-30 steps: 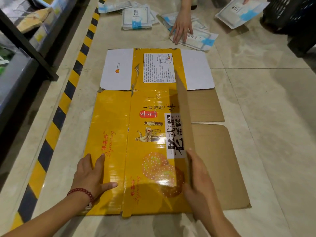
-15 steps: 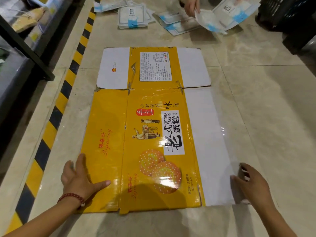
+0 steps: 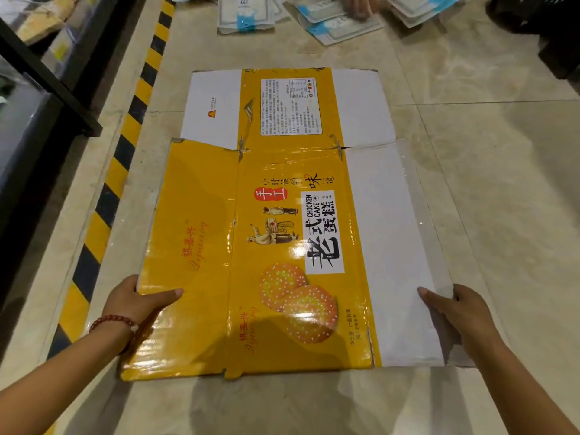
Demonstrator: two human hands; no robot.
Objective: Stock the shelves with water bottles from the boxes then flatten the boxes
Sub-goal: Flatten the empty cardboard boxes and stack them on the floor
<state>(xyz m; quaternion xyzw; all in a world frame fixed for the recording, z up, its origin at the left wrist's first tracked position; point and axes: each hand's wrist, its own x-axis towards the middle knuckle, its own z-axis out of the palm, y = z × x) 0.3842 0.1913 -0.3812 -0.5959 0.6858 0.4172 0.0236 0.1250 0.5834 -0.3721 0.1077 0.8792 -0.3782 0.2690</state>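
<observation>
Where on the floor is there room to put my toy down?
Bare tile lies right of the flattened box, beyond the right hand, and in a strip between the box and the striped tape. The top is crowded with white packets.

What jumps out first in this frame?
A big yellow flattened box lies on the floor, mid-frame. The left hand and right hand grip its near side edges. Yellow-black hazard tape runs along the left; white packets are scattered beyond.
</observation>
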